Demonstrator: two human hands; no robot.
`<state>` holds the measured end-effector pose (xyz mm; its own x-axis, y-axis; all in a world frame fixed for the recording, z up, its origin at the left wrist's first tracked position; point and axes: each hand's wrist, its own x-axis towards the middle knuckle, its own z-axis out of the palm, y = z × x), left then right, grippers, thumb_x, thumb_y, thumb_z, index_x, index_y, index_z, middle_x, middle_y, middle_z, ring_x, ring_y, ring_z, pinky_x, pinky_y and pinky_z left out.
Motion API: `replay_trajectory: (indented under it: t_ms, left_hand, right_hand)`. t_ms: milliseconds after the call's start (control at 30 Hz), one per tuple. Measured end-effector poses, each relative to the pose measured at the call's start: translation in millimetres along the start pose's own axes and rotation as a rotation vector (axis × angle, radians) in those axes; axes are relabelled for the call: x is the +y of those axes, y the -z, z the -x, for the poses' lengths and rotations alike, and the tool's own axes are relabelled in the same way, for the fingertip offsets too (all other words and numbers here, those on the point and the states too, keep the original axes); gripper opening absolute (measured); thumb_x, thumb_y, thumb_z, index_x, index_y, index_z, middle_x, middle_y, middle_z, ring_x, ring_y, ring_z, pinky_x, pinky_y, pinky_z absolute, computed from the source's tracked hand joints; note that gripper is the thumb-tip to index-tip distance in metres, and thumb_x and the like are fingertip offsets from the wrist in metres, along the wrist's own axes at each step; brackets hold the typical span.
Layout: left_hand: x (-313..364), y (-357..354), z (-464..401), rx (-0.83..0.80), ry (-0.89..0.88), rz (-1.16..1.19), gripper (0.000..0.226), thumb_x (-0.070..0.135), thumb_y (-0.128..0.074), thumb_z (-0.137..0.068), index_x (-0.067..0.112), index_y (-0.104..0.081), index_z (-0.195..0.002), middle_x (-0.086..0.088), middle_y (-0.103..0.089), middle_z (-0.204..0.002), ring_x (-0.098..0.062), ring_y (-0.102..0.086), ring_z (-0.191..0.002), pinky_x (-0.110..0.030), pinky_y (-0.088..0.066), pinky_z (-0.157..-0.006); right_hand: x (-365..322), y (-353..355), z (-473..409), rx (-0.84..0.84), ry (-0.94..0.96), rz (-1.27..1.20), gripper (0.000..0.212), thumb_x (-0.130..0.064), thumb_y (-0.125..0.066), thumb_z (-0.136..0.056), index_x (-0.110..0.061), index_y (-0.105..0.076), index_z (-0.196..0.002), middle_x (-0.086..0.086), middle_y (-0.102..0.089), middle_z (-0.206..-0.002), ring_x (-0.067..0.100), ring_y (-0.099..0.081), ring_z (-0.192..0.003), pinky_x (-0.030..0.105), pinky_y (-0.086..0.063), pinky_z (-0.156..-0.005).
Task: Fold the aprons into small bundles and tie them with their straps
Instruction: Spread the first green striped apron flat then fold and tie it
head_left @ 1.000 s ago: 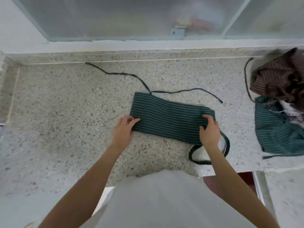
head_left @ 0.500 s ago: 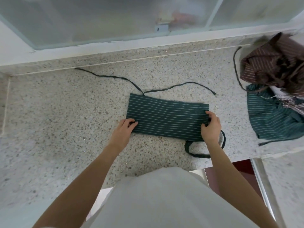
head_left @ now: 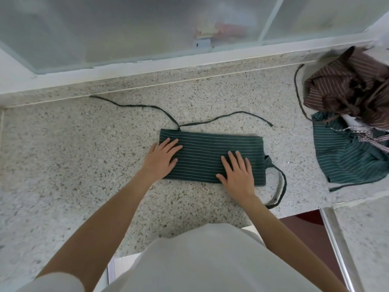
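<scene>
a: where did we see the folded green apron [head_left: 210, 157]?

b: it lay as a flat striped band on the speckled counter [head_left: 84, 165], directly under both hands. our left hand [head_left: 162, 158] rested on its left end, and our right hand [head_left: 237, 173] on its right part.

a: were the hands grasping it?

b: no. both were released, fingers spread and palms flat against the cloth, gripping nothing.

a: and the straps?

b: two thin tie straps [head_left: 227, 119] ran from the far corner just beyond our left hand, one trailing off to the left, the other arcing to the right. a loop strap [head_left: 281, 184] curled on the counter just right of our right hand.

a: anything else?

b: well to the right of our right hand we saw a loose pile: a brown striped apron [head_left: 347, 87] lying on another green apron [head_left: 345, 159].
</scene>
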<state>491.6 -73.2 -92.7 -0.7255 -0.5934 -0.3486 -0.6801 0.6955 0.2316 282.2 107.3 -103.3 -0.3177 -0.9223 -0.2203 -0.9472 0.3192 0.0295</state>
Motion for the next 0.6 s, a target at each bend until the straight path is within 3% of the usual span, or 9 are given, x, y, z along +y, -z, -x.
replay_trajectory:
  t_ms: [133, 200, 267, 333, 433, 500, 600]
  left_hand:
    - [-4.1, 1.7, 13.5, 0.038, 0.014, -0.086, 0.062, 0.018, -0.049, -0.091, 0.027, -0.024, -0.147, 0.002, -0.023, -0.153, -0.02, -0.025, -0.138, -0.036, -0.018, -0.114]
    - [-1.9, -0.1, 23.9, -0.003, -0.05, -0.067, 0.07, 0.014, -0.057, -0.084, 0.025, -0.027, -0.146, 0.0, -0.03, -0.147, -0.02, -0.034, -0.13, -0.032, -0.025, -0.109]
    - [-0.2, -7.0, 35.6, -0.005, -0.097, -0.019, 0.069, 0.01, -0.058, -0.082, 0.024, -0.032, -0.144, 0.0, -0.036, -0.141, -0.019, -0.039, -0.126, -0.03, -0.031, -0.103]
    - [-2.4, -13.5, 44.1, 0.041, -0.117, 0.035, 0.061, 0.007, -0.062, -0.081, 0.022, -0.045, -0.137, -0.001, -0.046, -0.135, -0.021, -0.046, -0.122, -0.033, -0.037, -0.098]
    - [-8.6, -18.2, 51.1, 0.188, -0.171, 0.08, 0.045, 0.009, -0.071, -0.074, 0.018, -0.063, -0.117, -0.002, -0.064, -0.112, -0.022, -0.061, -0.1, -0.035, -0.048, -0.083]
    - [-6.5, -14.1, 55.7, 0.305, -0.246, 0.114, 0.027, 0.015, -0.064, -0.079, 0.019, -0.067, -0.106, 0.002, -0.067, -0.098, -0.018, -0.064, -0.088, -0.03, -0.049, -0.077]
    - [10.5, 4.5, 59.6, 0.444, -0.361, 0.21, 0.022, 0.02, -0.052, -0.085, 0.016, -0.067, -0.099, 0.003, -0.068, -0.092, -0.013, -0.061, -0.085, -0.027, -0.048, -0.078]
  right_hand:
    - [2.9, 12.0, -35.7, -0.031, -0.061, 0.129, 0.055, -0.038, -0.035, -0.1, -0.023, -0.017, -0.149, 0.014, -0.007, -0.157, 0.033, -0.002, -0.145, 0.051, 0.001, -0.114]
    - [3.9, 19.1, -59.1, -0.015, -0.122, 0.159, 0.055, -0.028, -0.045, -0.098, -0.023, -0.022, -0.148, 0.016, -0.01, -0.156, 0.033, -0.009, -0.144, 0.049, -0.008, -0.115]
    - [4.0, 28.6, -76.0, 0.023, -0.127, 0.086, 0.055, -0.018, -0.062, -0.088, -0.018, -0.04, -0.138, 0.018, -0.033, -0.147, 0.034, -0.031, -0.135, 0.048, -0.027, -0.109]
    - [4.9, 28.6, -83.0, 0.032, -0.036, 0.002, 0.049, -0.015, -0.061, -0.088, -0.015, -0.044, -0.135, 0.016, -0.042, -0.14, 0.033, -0.039, -0.127, 0.044, -0.034, -0.104]
    - [8.1, 23.6, -82.5, 0.009, 0.039, -0.175, 0.042, -0.016, -0.04, -0.099, -0.014, -0.037, -0.141, 0.012, -0.034, -0.147, 0.03, -0.034, -0.133, 0.041, -0.029, -0.108]
    - [14.1, 18.3, -78.1, 0.005, 0.086, -0.208, 0.046, -0.013, -0.04, -0.098, -0.015, -0.033, -0.144, 0.01, -0.028, -0.152, 0.028, -0.028, -0.138, 0.042, -0.022, -0.114]
    - [27.0, 16.6, -73.3, -0.073, 0.206, -0.276, 0.06, -0.004, -0.049, -0.092, -0.018, -0.029, -0.147, 0.006, -0.018, -0.156, 0.025, -0.019, -0.143, 0.043, -0.015, -0.117]
